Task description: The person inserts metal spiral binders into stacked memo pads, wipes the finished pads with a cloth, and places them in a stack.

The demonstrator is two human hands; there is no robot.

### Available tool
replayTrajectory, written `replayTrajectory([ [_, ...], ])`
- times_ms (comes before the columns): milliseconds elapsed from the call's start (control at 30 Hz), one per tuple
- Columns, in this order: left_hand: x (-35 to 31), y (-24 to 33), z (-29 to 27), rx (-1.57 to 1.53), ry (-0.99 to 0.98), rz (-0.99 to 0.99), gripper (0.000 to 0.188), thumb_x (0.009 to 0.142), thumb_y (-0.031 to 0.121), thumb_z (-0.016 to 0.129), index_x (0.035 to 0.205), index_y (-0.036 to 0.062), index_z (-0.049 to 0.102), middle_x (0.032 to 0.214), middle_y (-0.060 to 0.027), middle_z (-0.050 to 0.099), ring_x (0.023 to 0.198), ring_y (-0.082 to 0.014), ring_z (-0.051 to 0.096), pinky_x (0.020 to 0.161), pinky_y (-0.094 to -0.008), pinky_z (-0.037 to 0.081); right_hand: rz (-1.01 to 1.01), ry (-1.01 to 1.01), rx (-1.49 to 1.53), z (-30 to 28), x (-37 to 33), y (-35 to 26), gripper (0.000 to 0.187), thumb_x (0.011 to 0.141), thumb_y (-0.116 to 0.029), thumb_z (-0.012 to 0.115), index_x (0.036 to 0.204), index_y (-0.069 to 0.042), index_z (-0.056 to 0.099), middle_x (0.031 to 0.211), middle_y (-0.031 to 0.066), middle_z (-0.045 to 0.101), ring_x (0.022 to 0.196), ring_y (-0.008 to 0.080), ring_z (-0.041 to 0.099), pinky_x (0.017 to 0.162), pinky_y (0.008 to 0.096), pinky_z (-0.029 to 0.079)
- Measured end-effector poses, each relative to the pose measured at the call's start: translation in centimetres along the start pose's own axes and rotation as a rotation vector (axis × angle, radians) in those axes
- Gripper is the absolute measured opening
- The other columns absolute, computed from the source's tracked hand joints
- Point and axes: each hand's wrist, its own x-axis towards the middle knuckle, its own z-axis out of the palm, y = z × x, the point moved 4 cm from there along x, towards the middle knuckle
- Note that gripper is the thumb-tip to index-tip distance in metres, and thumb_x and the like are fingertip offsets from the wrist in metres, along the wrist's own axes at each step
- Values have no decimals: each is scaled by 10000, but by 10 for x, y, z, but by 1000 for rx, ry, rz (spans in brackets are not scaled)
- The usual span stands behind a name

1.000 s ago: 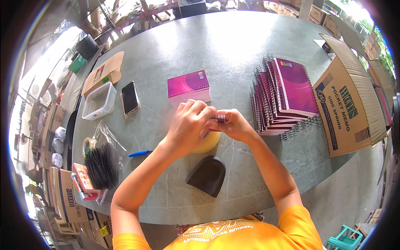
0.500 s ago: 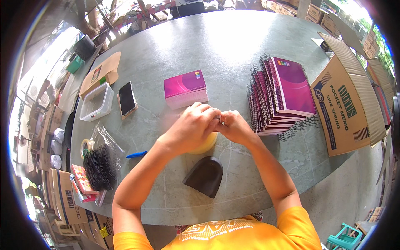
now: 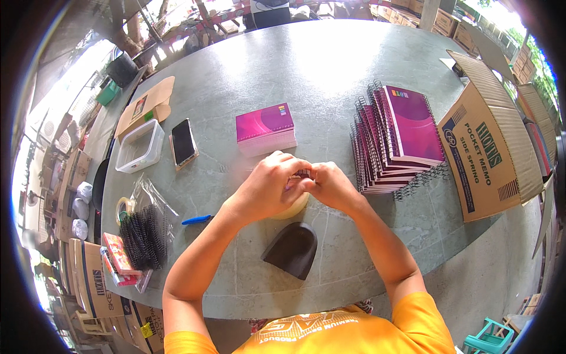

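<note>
Over the middle of the table my left hand (image 3: 272,186) and my right hand (image 3: 333,187) meet at the fingertips, fingers curled in a pinch. Between them shows a sliver of something dark and purple, mostly hidden by the fingers. Below the hands a pale yellow rounded thing (image 3: 293,209) peeks out, perhaps a tape roll. Nearer me lies a dark arch-shaped block (image 3: 292,251). Just beyond my left hand sits a stack of purple-covered sheets (image 3: 266,130) with holes along the edge. To the right of my right hand stands a pile of spiral-bound purple notebooks (image 3: 407,127).
On the right stands an open cardboard box (image 3: 480,153). To the left lie a phone (image 3: 184,142), a clear plastic tub (image 3: 140,147), a blue pen (image 3: 197,220), black plastic coils (image 3: 142,239), a tape roll (image 3: 122,207) and a brown card folder (image 3: 144,106).
My fingers have shifted, and a gap between the hands now shows more of the dark and purple thing. The whole view has moved slightly; the table items stay in place.
</note>
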Motion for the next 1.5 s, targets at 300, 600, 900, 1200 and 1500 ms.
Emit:
replayTrajectory([
  [300,-22,18,-16,10,192,-42,133,729,26,650,857,27,614,865,-139,619,787,-316,577,696,-377,465,-61,22,-89,-1,-10,-43,147,819,-150,591,920,-46,614,758,159,631,714,341,609,633,400,482],
  [600,-32,92,-79,244,738,164,287,790,122,695,1024,6,575,982,-129,584,969,-283,530,866,-344,413,-531,791,-457,-145,-77,-139,437,754,56,511,1141,-115,622,1140,89,631,1095,268,586,945,394,454],
  [900,-31,57,-24,22,416,147,121,792,133,703,807,33,637,899,-94,633,879,-256,570,742,-352,459,-22,394,-769,-152,-81,-45,494,875,-474,532,1233,-136,568,1328,96,509,1291,289,404,1065,457,309],
  [1200,16,41,21,-311,343,-108,417,888,308,611,1212,54,547,1186,-119,573,1124,-234,524,899,-339,438,156,649,-39,-202,-86,-11,605,932,-503,440,1327,-45,451,1358,171,458,1300,265,391,1068,383,298],
  [1500,83,44,49,-428,127,-81,781,922,585,347,1403,-26,274,1422,-257,299,1348,-363,241,1103,-429,212,418,739,248,-207,-87,9,719,908,-458,511,1431,-29,267,1463,167,292,1372,244,235,1115,377,177],
])
